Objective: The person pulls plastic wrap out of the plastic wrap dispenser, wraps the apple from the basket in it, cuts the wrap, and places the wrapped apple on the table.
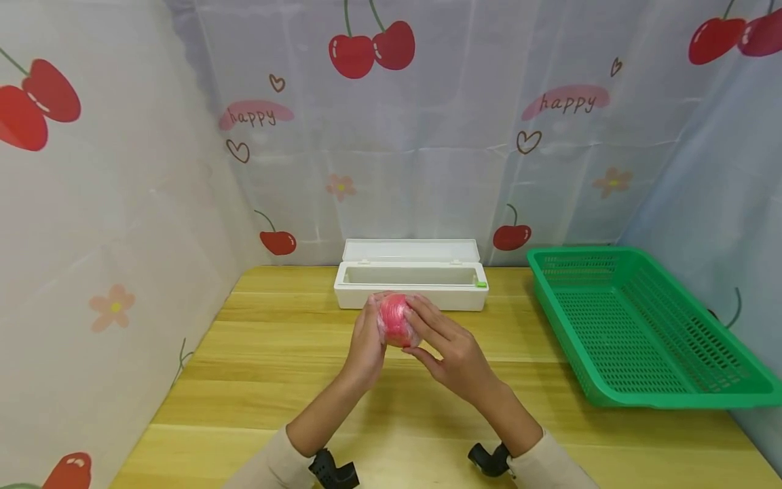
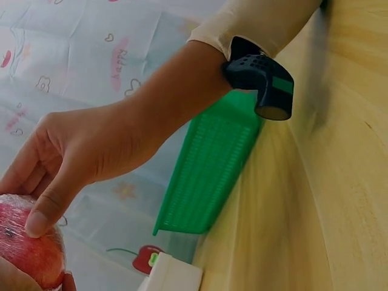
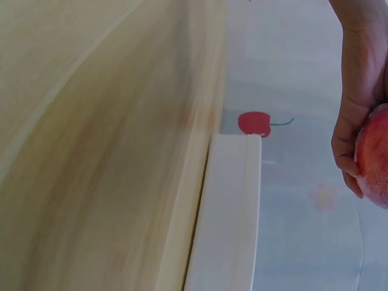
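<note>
A red apple [image 1: 397, 320] wrapped in clear plastic film is held up above the table, between both hands. My left hand [image 1: 366, 343] grips it from the left side; in the right wrist view the left fingers curl round the apple [image 3: 374, 157]. From the right, my right hand [image 1: 455, 353] holds the apple with fingers over its top and thumb low. In the left wrist view the right thumb presses the film on the apple [image 2: 30, 248], near a dark spot. Behind the hands stands a white cling film dispenser box [image 1: 412, 297], its lid raised.
At the right of the wooden table [image 1: 293, 380] lies a green plastic basket [image 1: 635, 339]. A pale curtain [image 1: 427, 176] printed with cherries hangs round the table's back and sides. Each wrist carries a black camera mount [image 1: 332, 470].
</note>
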### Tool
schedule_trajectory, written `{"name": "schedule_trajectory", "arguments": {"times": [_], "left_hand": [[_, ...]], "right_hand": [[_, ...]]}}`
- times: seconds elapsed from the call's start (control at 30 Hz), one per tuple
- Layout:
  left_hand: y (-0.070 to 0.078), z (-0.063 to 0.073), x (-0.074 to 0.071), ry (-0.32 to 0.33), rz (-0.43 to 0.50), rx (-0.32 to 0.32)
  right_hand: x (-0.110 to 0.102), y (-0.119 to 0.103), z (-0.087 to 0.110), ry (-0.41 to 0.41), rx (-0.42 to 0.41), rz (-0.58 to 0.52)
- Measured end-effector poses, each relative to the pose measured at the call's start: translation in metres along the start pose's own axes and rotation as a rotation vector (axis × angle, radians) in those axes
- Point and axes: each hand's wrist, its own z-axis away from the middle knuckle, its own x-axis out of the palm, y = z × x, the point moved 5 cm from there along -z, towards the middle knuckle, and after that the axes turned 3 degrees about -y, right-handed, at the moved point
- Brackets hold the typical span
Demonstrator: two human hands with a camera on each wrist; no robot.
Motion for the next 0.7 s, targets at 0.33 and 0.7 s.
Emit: {"name": "schedule_trajectory", "arguments": {"times": [0.33,0.7], "left_hand": [[0.009,-0.001,0.002,-0.094,-0.148,0.095],[0.002,-0.003,0.003,-0.113,0.002,0.058]], "right_hand": [[-0.007,0.007,0.002,0.052,0.101,-0.075],[-0.010,0.004,-0.002,0.118,0.126,-0.224]]}}
